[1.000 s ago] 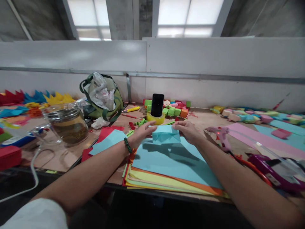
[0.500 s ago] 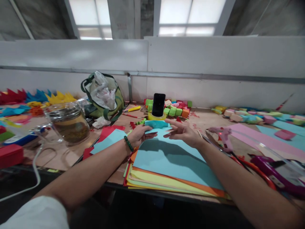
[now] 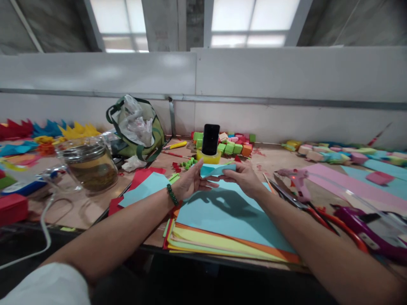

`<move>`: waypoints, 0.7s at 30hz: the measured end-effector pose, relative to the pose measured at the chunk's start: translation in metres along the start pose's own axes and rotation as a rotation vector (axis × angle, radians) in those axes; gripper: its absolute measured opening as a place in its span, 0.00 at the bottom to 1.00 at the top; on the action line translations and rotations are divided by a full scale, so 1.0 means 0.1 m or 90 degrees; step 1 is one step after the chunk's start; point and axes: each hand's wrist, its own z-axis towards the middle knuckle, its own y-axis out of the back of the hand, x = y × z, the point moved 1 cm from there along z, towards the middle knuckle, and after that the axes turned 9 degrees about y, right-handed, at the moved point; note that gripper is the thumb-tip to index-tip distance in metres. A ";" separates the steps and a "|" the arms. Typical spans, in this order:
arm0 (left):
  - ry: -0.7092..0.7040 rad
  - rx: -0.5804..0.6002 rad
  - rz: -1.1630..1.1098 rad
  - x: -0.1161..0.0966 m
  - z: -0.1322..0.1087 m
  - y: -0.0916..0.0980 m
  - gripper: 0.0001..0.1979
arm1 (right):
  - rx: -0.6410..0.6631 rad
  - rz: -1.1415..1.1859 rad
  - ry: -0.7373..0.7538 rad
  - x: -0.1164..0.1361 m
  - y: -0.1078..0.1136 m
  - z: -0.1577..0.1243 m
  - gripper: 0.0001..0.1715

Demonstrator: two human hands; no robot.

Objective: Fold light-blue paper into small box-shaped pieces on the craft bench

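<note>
A small folded light-blue paper piece point(image 3: 213, 170) is held up over the table between both hands. My left hand point(image 3: 190, 183), with a green bead bracelet at the wrist, pinches its left end. My right hand point(image 3: 243, 178) grips its right end, fingers closed on the paper. Below them lies a stack of coloured paper sheets point(image 3: 229, 220) with a light-blue sheet on top. Just behind the hands a black phone point(image 3: 210, 139) stands upright in a yellow tape roll point(image 3: 208, 158).
A glass jar point(image 3: 90, 167) and a green bag point(image 3: 136, 127) stand at the left. Several coloured paper cubes point(image 3: 237, 146) line the back wall. A pink glue gun point(image 3: 295, 180), scissors point(image 3: 318, 212) and a purple tool point(image 3: 369, 231) lie at the right. A white cable point(image 3: 44, 228) hangs off the left edge.
The flat folded sheet held by both hands was turned edge-on. The right hand opened briefly half a second ago and has closed again on the paper's right end.
</note>
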 end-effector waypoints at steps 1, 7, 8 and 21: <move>-0.017 0.005 0.019 0.00 0.00 0.00 0.23 | -0.009 0.000 -0.005 0.01 -0.01 0.00 0.16; -0.036 -0.115 0.101 0.03 0.02 -0.01 0.28 | -0.041 0.022 -0.031 0.01 -0.04 -0.01 0.15; -0.050 -0.120 0.089 0.03 0.02 -0.01 0.31 | -0.044 0.032 -0.034 0.00 -0.03 0.00 0.15; -0.269 -0.173 0.155 -0.01 0.00 0.01 0.20 | 0.029 0.139 -0.040 0.01 0.05 0.02 0.15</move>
